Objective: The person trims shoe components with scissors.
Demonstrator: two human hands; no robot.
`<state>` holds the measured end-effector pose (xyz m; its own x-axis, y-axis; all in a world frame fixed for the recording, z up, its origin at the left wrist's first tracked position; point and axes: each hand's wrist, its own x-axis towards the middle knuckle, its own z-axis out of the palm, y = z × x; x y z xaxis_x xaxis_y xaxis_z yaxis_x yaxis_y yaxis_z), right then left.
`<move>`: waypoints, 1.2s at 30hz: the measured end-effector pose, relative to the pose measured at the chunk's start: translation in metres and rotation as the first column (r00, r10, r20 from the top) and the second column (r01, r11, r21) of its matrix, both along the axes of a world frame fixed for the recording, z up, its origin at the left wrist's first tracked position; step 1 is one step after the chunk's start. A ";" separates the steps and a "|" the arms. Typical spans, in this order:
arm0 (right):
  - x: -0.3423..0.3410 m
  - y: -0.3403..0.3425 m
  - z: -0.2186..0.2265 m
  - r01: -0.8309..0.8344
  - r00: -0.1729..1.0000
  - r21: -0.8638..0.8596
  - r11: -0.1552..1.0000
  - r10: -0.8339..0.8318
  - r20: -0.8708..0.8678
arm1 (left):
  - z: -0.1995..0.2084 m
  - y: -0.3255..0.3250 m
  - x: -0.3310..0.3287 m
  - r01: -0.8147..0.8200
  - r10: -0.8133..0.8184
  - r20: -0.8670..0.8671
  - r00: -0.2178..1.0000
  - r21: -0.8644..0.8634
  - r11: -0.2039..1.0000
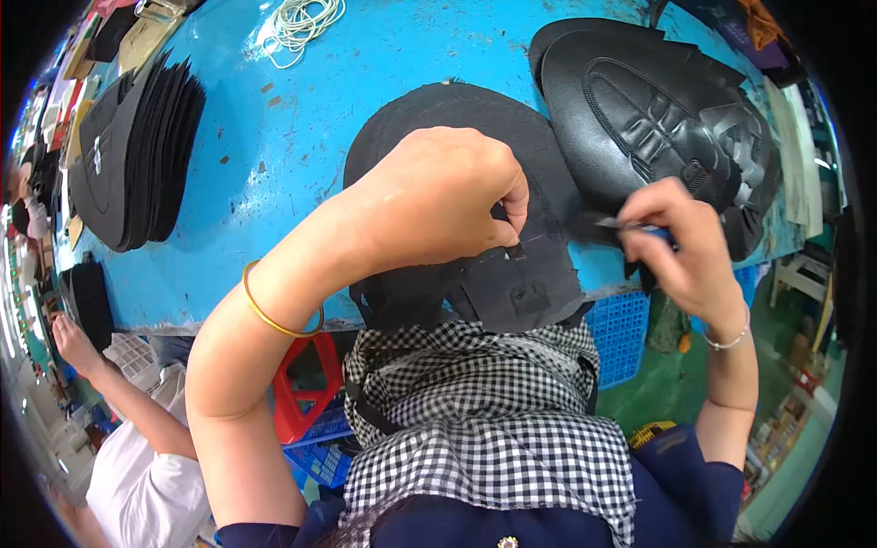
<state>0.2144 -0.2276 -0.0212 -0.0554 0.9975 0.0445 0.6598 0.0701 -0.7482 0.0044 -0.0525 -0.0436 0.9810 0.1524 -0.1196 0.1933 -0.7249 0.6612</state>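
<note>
On the blue table before me lies a black shoe upper (429, 110), flat, with its dull fabric side up. My left hand (448, 196) rests over its middle, thumb and fingers pinching a bit of the black material; the exact edge in the pinch is partly hidden. To the right, my right hand (681, 242) is closed round a slim tool (660, 234) with a blue part and a dark, motion-blurred tip. Its kind cannot be made out. That hand is apart from the upper, just in front of a pile of glossy black shoe uppers (603, 110).
A thick stack of black pieces (137, 155) stands at the left. Pale cord (301, 23) lies coiled at the far edge. Below the table are a red plastic frame (306, 384) and a blue crate (619, 338). Another person's arm (128, 393) reaches in at the left.
</note>
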 end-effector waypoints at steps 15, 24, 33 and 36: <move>-0.008 0.038 -0.021 -0.423 0.879 0.062 0.904 0.392 0.273 | -0.001 0.017 -0.008 -0.088 0.089 -0.011 0.996 0.086 0.992; -0.025 0.046 -0.022 -0.324 0.831 0.101 0.941 0.232 0.506 | -0.005 0.018 -0.009 -0.106 0.105 0.020 0.994 0.061 0.992; -0.024 0.052 -0.019 -0.228 0.897 -0.005 0.974 0.211 0.389 | 0.001 0.022 -0.011 -0.090 0.089 -0.028 0.996 -0.041 0.995; -0.022 0.054 -0.017 -0.224 0.871 -0.059 0.973 0.227 0.436 | -0.004 0.025 -0.015 -0.101 0.101 -0.004 0.995 -0.153 0.983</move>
